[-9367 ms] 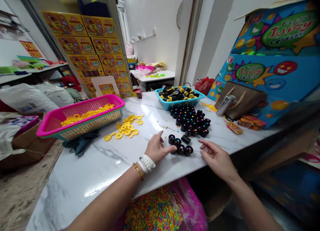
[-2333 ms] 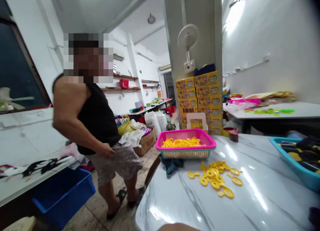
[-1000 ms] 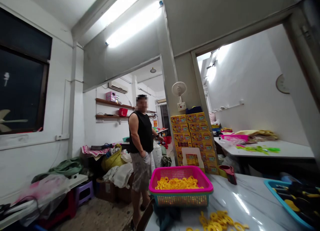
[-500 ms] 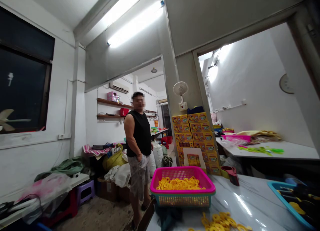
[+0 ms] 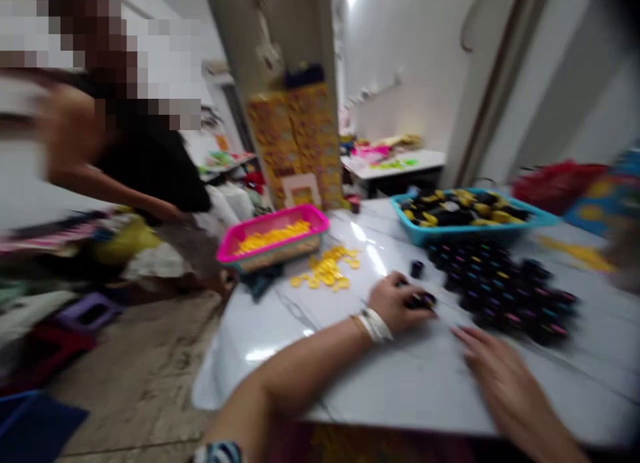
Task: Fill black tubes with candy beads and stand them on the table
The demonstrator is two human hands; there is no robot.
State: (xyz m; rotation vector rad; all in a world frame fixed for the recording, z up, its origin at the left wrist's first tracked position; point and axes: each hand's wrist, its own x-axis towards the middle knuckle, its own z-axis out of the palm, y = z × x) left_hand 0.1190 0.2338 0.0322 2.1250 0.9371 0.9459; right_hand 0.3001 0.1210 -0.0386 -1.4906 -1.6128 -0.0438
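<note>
The picture is blurred by motion. My left hand [image 5: 396, 304] rests on the white marble table [image 5: 400, 383], its fingers curled over a few small black caps [image 5: 423, 300]. My right hand [image 5: 493, 363] lies flat on the table with fingers apart, just in front of a large cluster of black caps with coloured dots [image 5: 500, 286]. One black cap [image 5: 416, 268] stands alone beyond my left hand.
A pink basket of yellow rings [image 5: 274, 237] sits at the table's far left, with loose yellow rings [image 5: 327, 273] beside it. A blue basket [image 5: 470, 216] of black and yellow parts is behind the caps. Another person [image 5: 130, 156] stands left, near stacked yellow boxes [image 5: 297, 136].
My view has swung down from the room to the table, so both my hands show again. The other person now appears much closer at the left.
</note>
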